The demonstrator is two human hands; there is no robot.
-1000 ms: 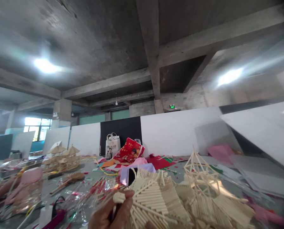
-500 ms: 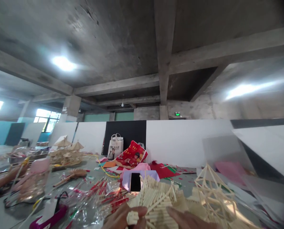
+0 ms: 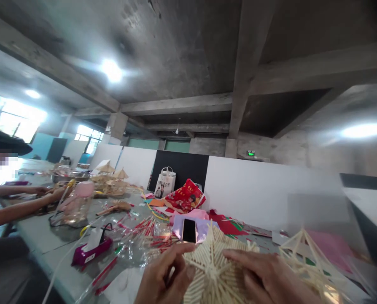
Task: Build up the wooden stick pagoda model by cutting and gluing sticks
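Observation:
A pale panel of thin wooden sticks (image 3: 212, 270) is in front of me at the bottom centre, its sticks fanning out in a star-like pattern from a raised centre. My left hand (image 3: 166, 276) is closed at its left edge, thumb and index finger bent against the sticks. Across from it, my right hand (image 3: 267, 272) grips the right side, its index finger reaching over the surface. The panel's lower part is cut off by the frame. An open frame of pale sticks (image 3: 305, 253), peaked at the top, stands just right of my right hand.
Beyond the panel lies a phone (image 3: 189, 231) on purple paper. Red sticks (image 3: 146, 228) and clear wrappers litter the grey table, with a purple holder (image 3: 92, 250) and a pink-lidded bottle (image 3: 81, 202) farther left. A co-worker's arms (image 3: 27, 207) reach in at left.
The view has swung left and down, bringing the co-worker into sight. The panel now faces me more fully, its star pattern showing. The small pale piece by my left fingers no longer shows.

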